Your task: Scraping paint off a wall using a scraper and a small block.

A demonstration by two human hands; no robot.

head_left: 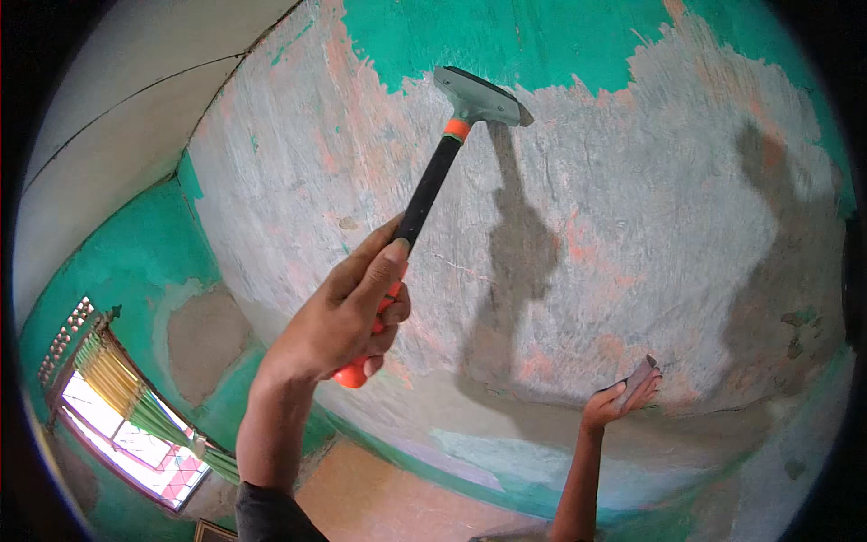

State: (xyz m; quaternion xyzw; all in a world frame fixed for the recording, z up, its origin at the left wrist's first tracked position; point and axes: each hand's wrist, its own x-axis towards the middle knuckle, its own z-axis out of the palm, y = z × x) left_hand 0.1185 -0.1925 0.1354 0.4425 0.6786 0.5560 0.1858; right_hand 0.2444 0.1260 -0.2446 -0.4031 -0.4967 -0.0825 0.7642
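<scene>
My left hand [345, 311] grips the handle of a long-handled scraper [433, 176], palm turned right and thumb along the shaft. The scraper has a black shaft, an orange end and collar, and a grey metal head. Its head lies in front of the wall [433, 298], just below the ragged edge of the green paint [501, 40]; whether the blade touches is unclear. My right hand is out of view. At lower right, a smaller, more distant hand [605, 408], seemingly another person's, holds a small greyish flat tool [635, 383].
A barred window [135, 440] with a tied yellow-green curtain [159, 423] is at lower left. The pale ceiling [142, 88] meets the wall at upper left. Bare plaster shows on the green side wall [206, 339]. Arm and body shadows fall on the scraped wall.
</scene>
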